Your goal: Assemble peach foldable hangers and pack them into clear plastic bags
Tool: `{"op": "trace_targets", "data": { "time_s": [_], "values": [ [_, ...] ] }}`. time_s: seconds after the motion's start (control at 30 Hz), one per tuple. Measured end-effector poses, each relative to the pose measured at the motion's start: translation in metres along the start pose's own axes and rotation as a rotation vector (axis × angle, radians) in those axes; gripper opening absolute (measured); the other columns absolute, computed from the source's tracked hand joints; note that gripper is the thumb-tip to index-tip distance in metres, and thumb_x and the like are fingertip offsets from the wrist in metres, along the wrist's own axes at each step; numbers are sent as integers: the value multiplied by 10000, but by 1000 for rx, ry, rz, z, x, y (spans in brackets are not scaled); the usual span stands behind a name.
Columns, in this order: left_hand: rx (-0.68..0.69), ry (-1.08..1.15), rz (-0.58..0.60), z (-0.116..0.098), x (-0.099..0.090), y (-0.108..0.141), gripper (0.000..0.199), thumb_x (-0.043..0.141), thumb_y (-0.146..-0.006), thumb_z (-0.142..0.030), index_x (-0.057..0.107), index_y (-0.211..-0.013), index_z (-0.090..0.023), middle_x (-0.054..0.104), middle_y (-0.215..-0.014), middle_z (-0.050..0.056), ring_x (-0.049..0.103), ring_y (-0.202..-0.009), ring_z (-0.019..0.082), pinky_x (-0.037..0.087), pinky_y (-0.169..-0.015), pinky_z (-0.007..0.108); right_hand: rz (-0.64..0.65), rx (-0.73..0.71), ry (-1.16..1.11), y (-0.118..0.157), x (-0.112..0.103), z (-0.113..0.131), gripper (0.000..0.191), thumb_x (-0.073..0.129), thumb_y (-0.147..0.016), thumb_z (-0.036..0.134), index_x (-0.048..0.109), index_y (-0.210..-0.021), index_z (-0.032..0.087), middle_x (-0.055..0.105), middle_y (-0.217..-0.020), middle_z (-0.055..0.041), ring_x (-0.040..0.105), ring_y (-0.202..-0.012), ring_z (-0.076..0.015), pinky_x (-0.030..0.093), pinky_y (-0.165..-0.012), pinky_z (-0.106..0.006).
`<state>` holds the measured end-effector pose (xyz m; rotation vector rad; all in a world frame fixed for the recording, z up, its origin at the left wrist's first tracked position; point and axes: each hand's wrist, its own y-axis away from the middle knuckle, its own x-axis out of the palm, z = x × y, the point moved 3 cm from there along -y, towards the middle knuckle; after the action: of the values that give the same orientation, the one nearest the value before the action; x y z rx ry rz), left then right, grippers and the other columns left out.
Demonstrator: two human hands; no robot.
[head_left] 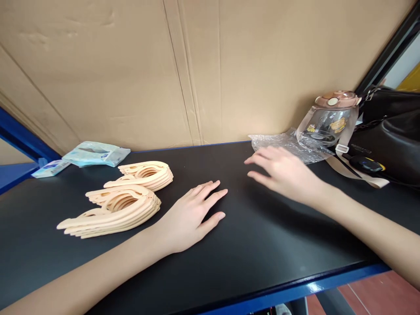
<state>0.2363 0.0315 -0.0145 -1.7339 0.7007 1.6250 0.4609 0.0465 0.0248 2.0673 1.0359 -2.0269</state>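
My left hand (193, 216) lies on the black tabletop (229, 271), fingers spread and nothing in it. Just left of it are two stacks of thin, beige, curved pieces with cut-out openings, perhaps folded plastic hangers. The nearer stack (121, 214) is close to my left wrist, and the farther stack (147, 175) sits right behind it. Over the right half of the table hovers my right hand (278, 173), palm down, with loosely bent fingers apart and its shadow below. It holds nothing. Crinkled clear plastic film (295, 144) lies just beyond it.
A clear bottle (331, 120) with a brown lid and strap stands at back right, beside a black bag (390, 135) and a small black-and-yellow device (365, 164). Tissue packs (95, 153) lie back left. A cardboard wall (138, 74) rises behind; a blue edge (295, 288) runs along the front.
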Motion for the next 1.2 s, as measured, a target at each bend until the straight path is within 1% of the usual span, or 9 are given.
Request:
{"op": "trace_targets", "data": {
  "time_s": [0.1, 0.27, 0.4, 0.53, 0.7, 0.8, 0.9, 1.1, 1.2],
  "values": [
    [-22, 63, 38, 4, -2, 1, 483, 339, -1004, -407, 393, -1445, -215, 347, -1537, 83, 305, -1417, 250, 332, -1129, 468, 5, 110, 242, 5, -3, -31, 305, 569, -890, 314, 637, -1096, 100, 659, -1039, -162, 611, -992, -317, 449, -852, -429],
    [-11, 66, 19, 1, -4, 3, 469, 362, -1001, -391, 408, -1432, -213, 366, -1525, 93, 330, -1405, 255, 343, -1119, 474, 200, 230, 344, 11, 8, -63, 217, 591, -845, 299, 688, -933, 125, 719, -906, -121, 670, -868, -286, 453, -773, -372],
    [-4, 69, 18, 1, -4, 2, 473, 359, -1001, -391, 410, -1432, -203, 370, -1522, 102, 333, -1404, 266, 347, -1115, 488, 246, 317, 379, 9, 7, -66, 219, 489, -850, 198, 698, -795, 159, 733, -771, -106, 686, -746, -265, 433, -676, -342],
    [7, 75, -14, 3, -1, 4, 463, 358, -1000, -392, 425, -1420, -209, 390, -1512, 97, 341, -1400, 265, 352, -1113, 485, 109, 336, 531, 6, -11, -56, 355, 373, -874, 149, 658, -663, 147, 700, -679, -127, 649, -641, -252, 405, -630, -352],
    [-72, 149, -129, 6, 1, 7, 546, 412, -976, -416, 290, -1469, -217, 363, -1524, 102, 379, -1380, 239, 400, -1090, 426, -202, 150, 511, 4, -34, -15, 376, 331, -952, 207, 646, -753, 166, 674, -742, -114, 615, -726, -253, 412, -689, -381],
    [-186, 92, -319, 11, -5, 6, 634, 432, -969, -349, 145, -1503, -163, 250, -1564, 145, 325, -1407, 244, 388, -1096, 424, -276, -97, 381, 7, -36, 22, 323, 386, -948, 209, 646, -758, 188, 661, -742, -81, 599, -740, -224, 433, -769, -382],
    [-193, -110, -489, 12, -13, 4, 598, 405, -963, -207, 157, -1495, -95, 237, -1564, 177, 246, -1438, 271, 320, -1128, 467, -315, -341, 246, 16, -33, 54, 275, 441, -926, 160, 647, -751, 212, 665, -731, -31, 578, -702, -180, 437, -858, -369],
    [-94, -378, -376, 13, -15, 4, 464, 311, -910, -11, 535, -1307, -96, 625, -1285, 141, 537, -1247, 284, 371, -1064, 498, -362, -543, 91, 34, -27, 79, 246, 529, -857, 78, 588, -661, 215, 600, -655, 4, 532, -627, -160, 424, -717, -351],
    [-79, -382, -327, 14, -15, 5, 466, 293, -887, 14, 617, -1209, -80, 684, -1175, 161, 637, -1109, 283, 431, -1010, 488, -372, -559, 84, 37, -26, 77, 245, 531, -851, 88, 571, -644, 214, 569, -643, 3, 501, -592, -158, 404, -643, -346]
  ]
}}
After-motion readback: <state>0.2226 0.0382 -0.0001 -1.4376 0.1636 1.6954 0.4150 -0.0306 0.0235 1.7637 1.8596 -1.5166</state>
